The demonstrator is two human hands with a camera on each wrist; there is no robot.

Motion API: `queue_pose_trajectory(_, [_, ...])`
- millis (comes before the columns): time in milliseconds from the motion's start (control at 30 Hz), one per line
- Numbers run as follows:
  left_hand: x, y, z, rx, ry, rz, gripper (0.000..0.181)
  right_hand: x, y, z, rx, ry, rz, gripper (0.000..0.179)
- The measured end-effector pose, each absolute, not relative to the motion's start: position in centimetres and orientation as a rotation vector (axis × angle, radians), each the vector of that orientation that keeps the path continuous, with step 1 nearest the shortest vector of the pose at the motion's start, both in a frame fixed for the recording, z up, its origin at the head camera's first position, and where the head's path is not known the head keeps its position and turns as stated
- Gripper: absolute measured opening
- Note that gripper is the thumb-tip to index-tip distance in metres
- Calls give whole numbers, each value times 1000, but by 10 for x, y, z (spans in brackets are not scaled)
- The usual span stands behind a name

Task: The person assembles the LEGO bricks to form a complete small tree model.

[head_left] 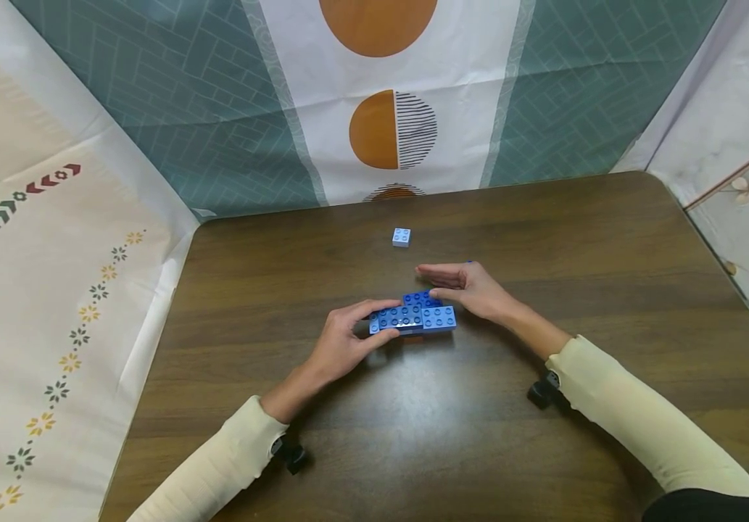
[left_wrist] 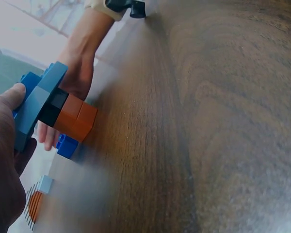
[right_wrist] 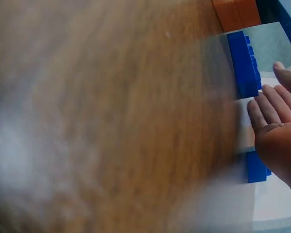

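Observation:
My left hand [head_left: 346, 337] grips a stacked toy brick model between thumb and fingers. Light blue bricks [head_left: 438, 319] form its wide top; in the left wrist view a dark brick [left_wrist: 53, 107] and orange bricks [left_wrist: 78, 118] sit beneath them, the orange at the tabletop. Just behind the model, a dark blue brick [head_left: 416, 297] lies on the table, also seen as a long blue brick [right_wrist: 244, 65] in the right wrist view. My right hand [head_left: 468, 286] hovers by that brick with extended fingers, its thumb overlapping the brick's end in the head view.
Farther back on the brown table [head_left: 270, 261] stands a small pale blue brick [head_left: 401, 238]. Another dark blue brick [right_wrist: 256, 167] is beside the right hand, mostly hidden by it in the head view. Patterned cloths [head_left: 217, 109] hang around the table's back and sides.

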State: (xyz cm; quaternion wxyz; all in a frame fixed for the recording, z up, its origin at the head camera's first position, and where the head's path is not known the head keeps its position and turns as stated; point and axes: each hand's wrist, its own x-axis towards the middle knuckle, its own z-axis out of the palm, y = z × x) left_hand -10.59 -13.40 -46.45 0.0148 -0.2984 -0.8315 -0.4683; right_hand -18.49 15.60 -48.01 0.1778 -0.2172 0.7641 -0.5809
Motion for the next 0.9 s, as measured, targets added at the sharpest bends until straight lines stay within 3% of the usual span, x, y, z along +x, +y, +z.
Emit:
queue_pose_trajectory(433, [-106,-133,-465,-930,-2568,-1458,43,-196,187,-475,-438,2422,-1818,46])
queue_pose_trajectory(900, [-106,-133,-465,-948,-2547,-1437,44,-199,205,-476,-420,2438,-1444,64])
